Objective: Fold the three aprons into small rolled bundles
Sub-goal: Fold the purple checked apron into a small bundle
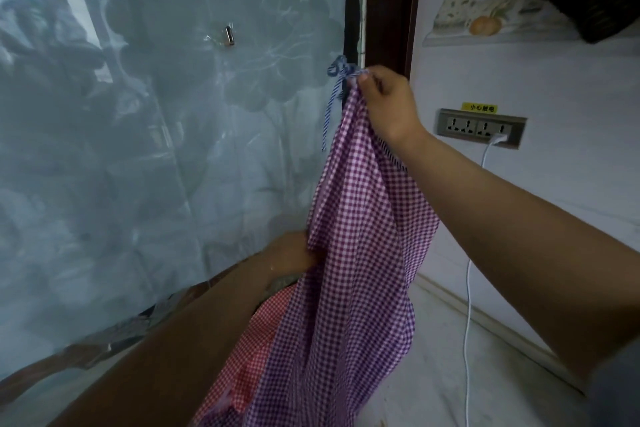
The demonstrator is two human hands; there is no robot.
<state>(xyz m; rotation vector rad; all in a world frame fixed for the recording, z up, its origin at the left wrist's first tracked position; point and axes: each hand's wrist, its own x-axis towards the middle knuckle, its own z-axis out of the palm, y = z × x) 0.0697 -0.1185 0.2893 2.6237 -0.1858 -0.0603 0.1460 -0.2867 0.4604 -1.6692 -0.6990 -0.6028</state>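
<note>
A purple-and-white checked apron hangs in front of me. My right hand pinches its top edge high up, beside a blue striped tie knotted near the wall's edge. My left hand reaches in from the lower left to the apron's left edge, its fingers hidden behind the cloth. A red-and-white checked apron hangs below my left forearm, partly covered by the purple one.
A glossy grey patterned wall panel with a small metal hook fills the left. A dark door frame stands behind. On the right wall are a socket strip with a white cable, and a shelf above.
</note>
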